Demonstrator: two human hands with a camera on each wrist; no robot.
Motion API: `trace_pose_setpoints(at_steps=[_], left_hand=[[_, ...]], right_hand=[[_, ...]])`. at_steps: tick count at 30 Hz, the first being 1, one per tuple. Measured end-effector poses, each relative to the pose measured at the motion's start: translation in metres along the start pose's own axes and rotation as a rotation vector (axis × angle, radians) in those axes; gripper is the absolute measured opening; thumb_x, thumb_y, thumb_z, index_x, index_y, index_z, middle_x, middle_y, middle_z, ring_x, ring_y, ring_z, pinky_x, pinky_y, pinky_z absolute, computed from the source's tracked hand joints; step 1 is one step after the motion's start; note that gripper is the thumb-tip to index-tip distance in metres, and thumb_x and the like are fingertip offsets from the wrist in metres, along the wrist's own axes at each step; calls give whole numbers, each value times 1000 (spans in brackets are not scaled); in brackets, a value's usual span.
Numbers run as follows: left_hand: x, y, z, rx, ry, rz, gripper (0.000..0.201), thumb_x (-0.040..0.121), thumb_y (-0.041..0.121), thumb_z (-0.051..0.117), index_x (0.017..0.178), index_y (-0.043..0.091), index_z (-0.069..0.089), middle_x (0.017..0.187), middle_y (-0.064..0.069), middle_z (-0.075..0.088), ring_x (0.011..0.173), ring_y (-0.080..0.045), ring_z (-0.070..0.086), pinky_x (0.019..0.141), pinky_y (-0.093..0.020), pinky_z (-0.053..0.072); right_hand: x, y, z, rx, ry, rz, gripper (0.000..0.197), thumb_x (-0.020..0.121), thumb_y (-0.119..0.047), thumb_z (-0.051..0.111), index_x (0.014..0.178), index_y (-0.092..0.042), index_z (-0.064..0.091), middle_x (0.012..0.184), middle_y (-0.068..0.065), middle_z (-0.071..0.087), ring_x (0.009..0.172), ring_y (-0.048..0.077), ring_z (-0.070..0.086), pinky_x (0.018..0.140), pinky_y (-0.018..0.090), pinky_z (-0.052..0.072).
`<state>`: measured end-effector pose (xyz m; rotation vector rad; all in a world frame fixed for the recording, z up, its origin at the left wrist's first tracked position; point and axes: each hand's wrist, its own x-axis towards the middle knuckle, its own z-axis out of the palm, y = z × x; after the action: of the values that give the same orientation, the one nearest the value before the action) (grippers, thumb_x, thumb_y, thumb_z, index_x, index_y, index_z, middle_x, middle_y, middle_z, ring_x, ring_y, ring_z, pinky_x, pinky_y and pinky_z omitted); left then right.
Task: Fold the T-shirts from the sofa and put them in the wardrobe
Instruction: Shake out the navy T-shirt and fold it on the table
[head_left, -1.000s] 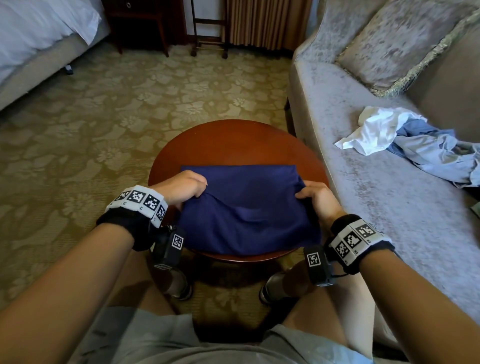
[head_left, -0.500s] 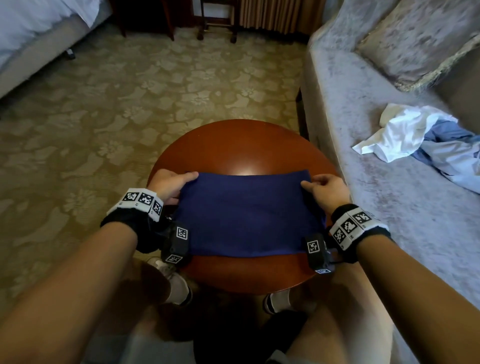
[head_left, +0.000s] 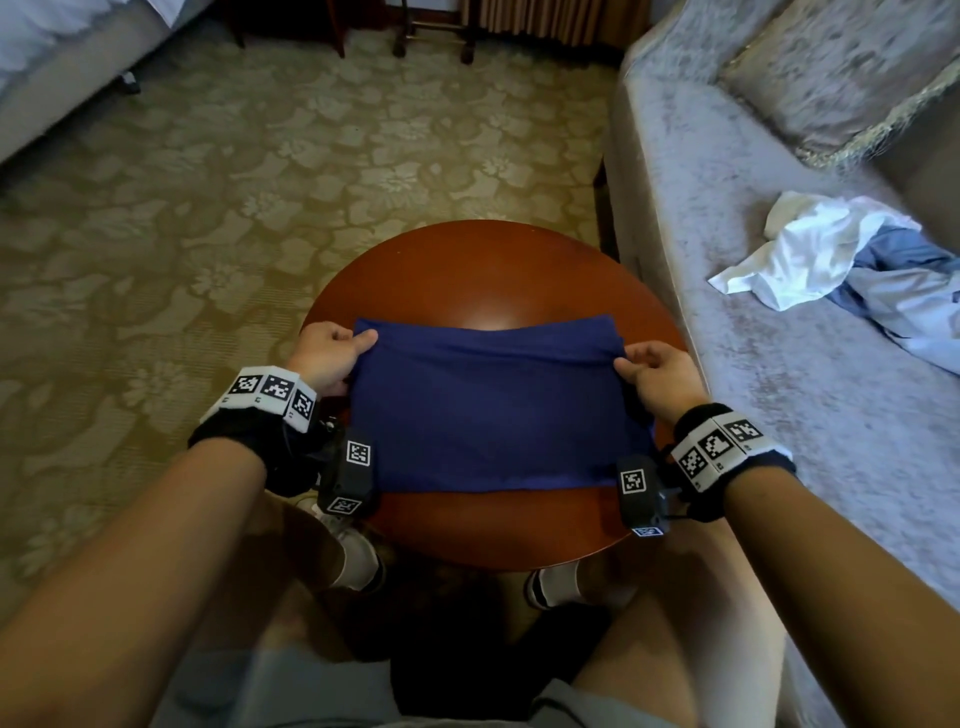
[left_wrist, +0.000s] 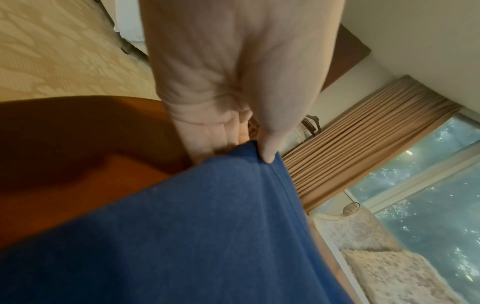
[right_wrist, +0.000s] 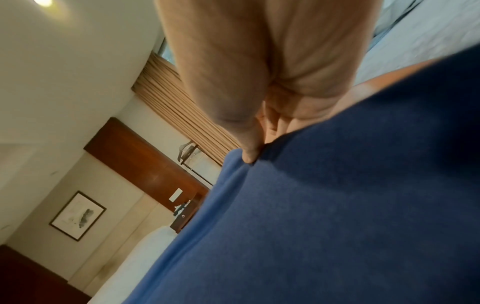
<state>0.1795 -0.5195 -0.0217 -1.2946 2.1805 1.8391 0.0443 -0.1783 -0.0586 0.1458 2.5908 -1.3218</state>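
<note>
The folded navy T-shirt (head_left: 493, 410), a soft knit rectangle, lies on the round wooden bench (head_left: 483, 270). The left hand (head_left: 324, 356) and right hand (head_left: 657, 371) pinch its far corners, fingers hidden beneath. White and pale-blue T-shirts (head_left: 841, 260), crumpled and partly cut off, lie on the velvety sofa (head_left: 727, 364).

Bare wood shows on the round table (head_left: 483, 270) from 10 to 2 o'clock beyond the folded navy T-shirt (head_left: 493, 410), and again in a narrow strip along the near rim at 6 o'clock. The shirt spans the tabletop's middle from side to side, with the left hand (head_left: 324, 353) pinching its far corner at 9 o'clock and the right hand (head_left: 657, 366) pinching the one at 3 o'clock. At 3 o'clock the sofa (head_left: 753, 364) stands just beside the table, leaving only a thin gap; its seat carries a heap of white and pale blue clothes (head_left: 831, 260) toward 2 o'clock. Open carpet (head_left: 182, 208) lies from 8 to 12 o'clock. The person's knees crowd the near rim.
</note>
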Motion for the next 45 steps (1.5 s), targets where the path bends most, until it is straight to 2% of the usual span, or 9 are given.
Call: trace_pose_setpoints(at_steps=[6,11,14,17,24,28,36,42,45], left_hand=[[-5,4,-12,-96,-120,-137,40,91,34,65,119,8,52,107,-9,66,81,-18,65,57,-30,50],[-10,-1,-14,-9,-134,-184,17,89,23,68,101,13,58,106,-5,66,85,-15,62,63,-27,48],[-11,-6,-6,76,-6,-123,17,85,12,73,82,11,56,104,-9,67,92,-22,64,67,-31,52],[-14,-8,3,250,162,3,27,81,16,77,74,10,52,86,-10,62,87,-27,63,78,-41,56],[-15,0,16,477,199,70,58,74,35,81,114,6,50,117,-14,60,107,-34,58,90,-43,49],[-14,-2,23,536,300,-6,90,72,39,82,139,3,33,144,-20,36,131,-39,39,106,-50,39],[-15,-10,25,274,170,-62,82,75,56,73,133,2,50,129,-16,57,112,-37,57,92,-47,51],[-34,-16,12,307,-22,-233,50,89,39,67,112,-3,55,79,-18,65,55,-26,63,47,-29,54],[-35,-10,0,578,71,-137,55,78,47,75,105,3,57,93,-17,67,79,-30,67,69,-36,58]], right_hand=[[-10,-7,-17,306,85,131,1,97,-7,56,96,-7,57,84,11,62,67,18,64,57,24,57],[-14,-3,-27,316,139,212,16,96,-12,56,81,-11,60,69,8,61,48,17,58,44,24,50],[-22,3,-25,172,105,275,16,86,-20,63,76,-10,68,62,5,62,52,20,56,47,26,45],[-25,5,-25,76,54,309,23,76,-23,56,77,-5,70,67,10,71,70,30,69,71,39,60],[-36,3,-23,107,50,231,10,79,-7,70,73,-15,70,83,13,73,78,29,71,78,40,60],[-47,5,-13,100,-54,143,18,82,-40,73,87,-23,73,97,2,72,97,27,67,90,41,54],[-50,-15,-7,-396,-150,-140,59,87,-3,59,143,-17,47,144,8,51,130,26,49,107,26,35],[-21,-61,8,-607,-189,-242,71,87,-7,57,152,-19,32,152,13,38,139,32,38,115,43,30],[-33,-73,27,-621,-25,-305,59,91,-21,59,146,-19,38,149,11,36,137,32,34,110,45,32]])
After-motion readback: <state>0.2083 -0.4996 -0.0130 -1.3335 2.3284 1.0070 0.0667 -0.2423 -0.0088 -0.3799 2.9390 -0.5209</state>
